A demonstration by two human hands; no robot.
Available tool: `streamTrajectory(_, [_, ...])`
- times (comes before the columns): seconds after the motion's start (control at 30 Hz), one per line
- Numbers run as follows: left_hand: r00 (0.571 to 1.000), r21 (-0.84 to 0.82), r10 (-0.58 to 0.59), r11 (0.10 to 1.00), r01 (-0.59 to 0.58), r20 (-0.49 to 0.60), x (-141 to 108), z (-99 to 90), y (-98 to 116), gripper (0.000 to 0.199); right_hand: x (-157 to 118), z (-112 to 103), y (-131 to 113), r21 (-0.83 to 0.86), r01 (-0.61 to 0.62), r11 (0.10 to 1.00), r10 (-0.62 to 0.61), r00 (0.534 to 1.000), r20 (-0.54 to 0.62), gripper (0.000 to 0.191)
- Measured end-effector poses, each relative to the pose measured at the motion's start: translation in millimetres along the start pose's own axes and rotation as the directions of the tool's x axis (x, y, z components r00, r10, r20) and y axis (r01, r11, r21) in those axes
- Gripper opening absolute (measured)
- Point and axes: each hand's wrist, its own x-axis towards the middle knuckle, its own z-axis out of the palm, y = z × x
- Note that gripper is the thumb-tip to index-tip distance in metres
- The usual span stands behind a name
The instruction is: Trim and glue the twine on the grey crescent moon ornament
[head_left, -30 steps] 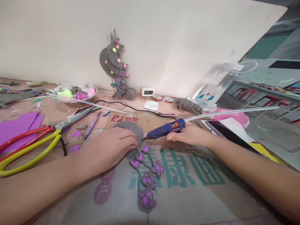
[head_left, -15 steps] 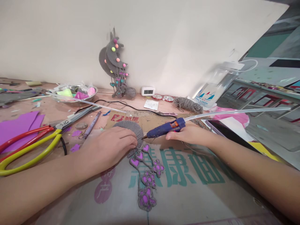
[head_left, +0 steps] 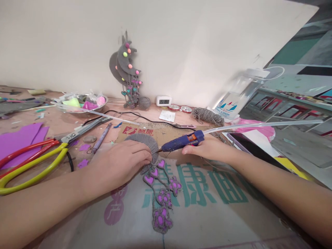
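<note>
My right hand point(head_left: 204, 147) grips a blue hot glue gun point(head_left: 178, 142), and a long clear glue stick point(head_left: 249, 125) sticks out of its back. The gun's nozzle points left and meets the right edge of a grey yarn-wrapped crescent point(head_left: 147, 140). Fingers of my left hand point(head_left: 127, 155) press on that crescent, bent over its lower part and hiding some of it. From the crescent hang yarn strings with purple hearts point(head_left: 155, 173) and purple flowers point(head_left: 164, 199) outlined in grey yarn, lying flat on a printed plastic sheet point(head_left: 202, 221).
Large red-and-yellow-handled scissors point(head_left: 63, 141), a purple pen point(head_left: 101, 138) and purple foam sheets point(head_left: 20, 141) lie at the left. Behind are a bowl point(head_left: 80, 108), a digital clock point(head_left: 164, 101) and a yarn bundle point(head_left: 208, 116). A water bottle point(head_left: 237, 93) and a dark-screened tablet point(head_left: 255, 148) stand right.
The glue gun has shifted very slightly left, bringing its nozzle against the crescent's edge. My left hand keeps its place.
</note>
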Motion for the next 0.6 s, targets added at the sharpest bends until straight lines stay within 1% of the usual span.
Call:
streamTrajectory(0.1, [1.000, 0.002, 0.003, 1.000, -0.003, -0.001, -0.7, 0.3, -0.5, 0.018, 0.7, 2.3, -0.9, 0.027, -0.010, 1.000, 0.011, 1.000, -0.021, 0.021])
streamTrajectory(0.23, [1.000, 0.005, -0.004, 1.000, 0.004, 0.004, -0.7, 0.8, -1.1, 0.018, 1.7, 4.9, 0.0, 0.068, -0.003, 0.998, 0.004, 1.000, -0.008, 0.022])
streamTrajectory(0.3, [1.000, 0.004, -0.001, 1.000, 0.001, 0.002, -0.6, 0.9, -1.3, 0.017, 2.2, 6.0, 2.1, 0.067, 0.004, 0.998, -0.004, 1.000, -0.009, 0.022])
streamTrajectory(0.47, [1.000, 0.009, -0.003, 1.000, 0.003, 0.005, -0.7, 0.9, -1.0, 0.018, 2.8, 8.3, 6.5, 0.034, -0.023, 0.999, 0.024, 0.999, -0.021, 0.029])
streamTrajectory(0.6, [1.000, 0.011, -0.014, 1.000, 0.014, 0.011, -0.6, 0.7, -0.6, 0.017, 1.7, 8.4, 1.2, 0.028, -0.003, 1.000, 0.004, 0.999, -0.036, 0.028])
